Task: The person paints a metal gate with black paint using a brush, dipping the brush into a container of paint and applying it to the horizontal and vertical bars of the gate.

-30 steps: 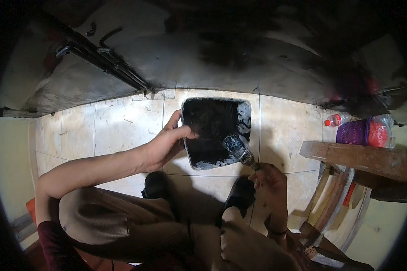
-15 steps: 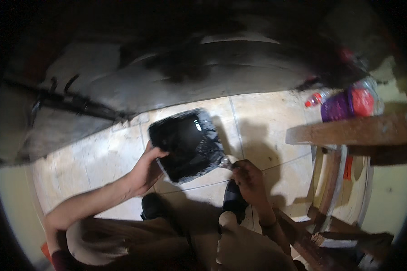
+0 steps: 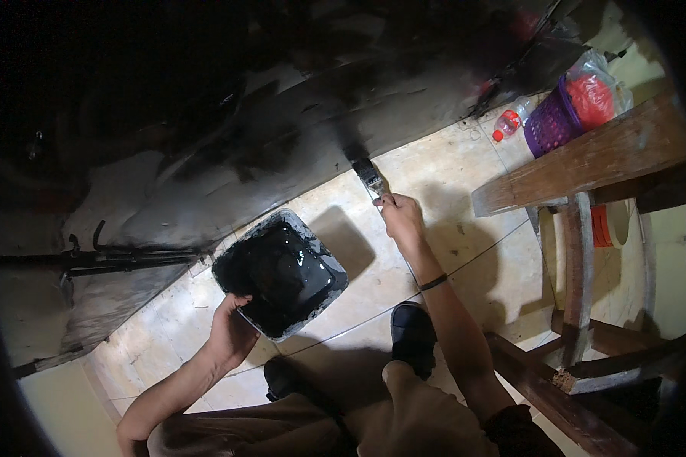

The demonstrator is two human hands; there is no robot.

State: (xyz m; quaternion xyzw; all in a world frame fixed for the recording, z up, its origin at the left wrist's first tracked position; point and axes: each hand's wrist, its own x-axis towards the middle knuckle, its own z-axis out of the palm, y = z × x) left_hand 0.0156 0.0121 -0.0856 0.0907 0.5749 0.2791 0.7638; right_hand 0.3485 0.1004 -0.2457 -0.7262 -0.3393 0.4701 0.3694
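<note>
My left hand (image 3: pixel 234 327) grips the near left rim of a square tub (image 3: pixel 332 268), its thumb over the edge. Glossy black paint (image 3: pixel 282 266) lies inside, and grey-black smears coat the rim. In my right hand (image 3: pixel 402 219) is a paintbrush (image 3: pixel 373 180), held by its handle with the dark bristles pointing away from me. The bristles touch the bottom part of the wall (image 3: pixel 297 152), just above the floor, where a fresh black patch shows. Much of the wall is dark, with paler grey areas low down.
Dark pipes (image 3: pixel 137 255) run along the wall at left. Far right on the tiled floor (image 3: pixel 450 167) are a plastic bottle (image 3: pixel 506 124) and a purple basket (image 3: pixel 552 128) holding a red bag. A wooden frame (image 3: pixel 579 167) stands at right, with an orange bucket (image 3: pixel 608 225) behind it.
My right hand has moved the paintbrush from the tub's right edge forward to the wall's base. The tub sits slightly lower and further left in view, and the view has turned.
</note>
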